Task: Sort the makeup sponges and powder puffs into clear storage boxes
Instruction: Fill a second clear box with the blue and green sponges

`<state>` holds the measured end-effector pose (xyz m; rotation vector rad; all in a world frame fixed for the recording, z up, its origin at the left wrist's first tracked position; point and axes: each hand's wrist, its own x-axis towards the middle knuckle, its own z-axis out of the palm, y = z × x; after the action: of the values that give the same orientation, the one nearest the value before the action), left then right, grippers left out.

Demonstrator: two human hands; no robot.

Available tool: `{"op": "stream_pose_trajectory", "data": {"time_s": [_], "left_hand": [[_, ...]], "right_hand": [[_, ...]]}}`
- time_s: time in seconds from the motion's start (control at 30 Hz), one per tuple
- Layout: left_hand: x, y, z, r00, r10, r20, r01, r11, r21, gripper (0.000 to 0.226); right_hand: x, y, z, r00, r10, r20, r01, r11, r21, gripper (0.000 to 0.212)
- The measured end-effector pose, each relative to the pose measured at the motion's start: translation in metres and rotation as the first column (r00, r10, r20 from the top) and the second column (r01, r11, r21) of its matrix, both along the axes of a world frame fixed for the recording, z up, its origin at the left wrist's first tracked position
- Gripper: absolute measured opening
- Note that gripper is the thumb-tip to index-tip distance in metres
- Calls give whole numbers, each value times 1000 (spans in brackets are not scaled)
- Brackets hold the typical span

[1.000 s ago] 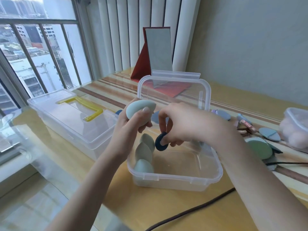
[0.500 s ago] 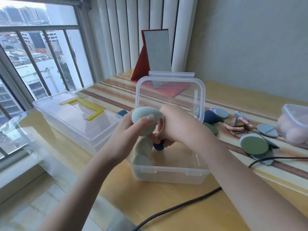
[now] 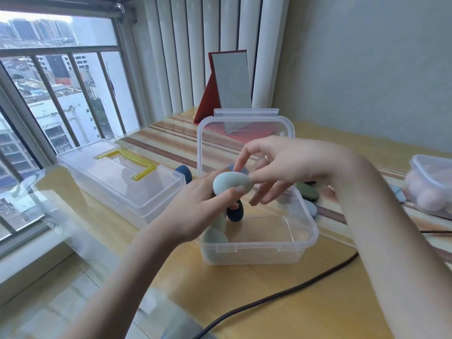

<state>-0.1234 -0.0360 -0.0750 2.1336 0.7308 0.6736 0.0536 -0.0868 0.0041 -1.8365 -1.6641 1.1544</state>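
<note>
Your left hand (image 3: 195,204) has its grip clamped on a pale blue-green egg-shaped sponge (image 3: 231,183), thumb across the near side and fingers behind, holding it above the left end of the open clear box (image 3: 256,250). Your right hand (image 3: 281,167) comes in from the right with its fingers spread and loosely bent; its fingertips (image 3: 252,178) touch the sponge's narrow right tip, but that grip is apart and clasps nothing.

Inside the box, a dark navy sponge (image 3: 235,211) stands on edge just under your left hand, beside pale green sponges (image 3: 215,237) packed against the left wall. The box's lid (image 3: 244,133) stands upright at its far side.

On the worktop (image 3: 244,289), more sponges and puffs (image 3: 307,192) lie just right of the box, partly hidden by your right wrist. A closed clear case with a yellow handle (image 3: 119,177) sits to the left. A small tub of pink sponges (image 3: 430,187) is at the far right edge. A red folding mirror (image 3: 230,86) stands at the far side, and a dark cable (image 3: 281,297) runs across the near worktop.
</note>
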Motion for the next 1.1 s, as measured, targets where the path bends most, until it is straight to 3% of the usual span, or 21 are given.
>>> {"op": "stream_pose_trajectory", "data": {"time_s": [0.13,0.27,0.33,0.47,0.7,0.9,0.97,1.1], "left_hand": [[0,-2,1,1000,8,-15,-8,1000,-2,52],[-1,-3,1,999,3,-53,-1,999,44,57],[-1,-2,1,998,-12,-55,16,998,68,66],[0,-1,-3,1000,-16,8,16,998,56,62],[3,-1,-4,1000,27,-13,-25,996,90,60],[4,-4,-1,1000,12,9,-12,996,93,65],[3,-4,-1,1000,11,8,-11,998,69,65],[3,-3,1,998,19,-63,-18,1000,15,42]], "right_hand": [[5,-8,7,977,140,-163,-141,990,7,20],[7,-1,-2,963,71,-260,-53,996,76,19],[13,0,-3,974,73,-212,-58,995,77,20],[26,-1,-12,999,35,40,-37,999,37,28],[5,4,-24,989,94,117,-93,996,-11,27],[-14,6,-36,933,140,330,-164,985,49,30],[-17,6,-37,936,138,323,-172,982,80,29],[-14,7,-38,988,76,138,-85,994,63,23]]}}
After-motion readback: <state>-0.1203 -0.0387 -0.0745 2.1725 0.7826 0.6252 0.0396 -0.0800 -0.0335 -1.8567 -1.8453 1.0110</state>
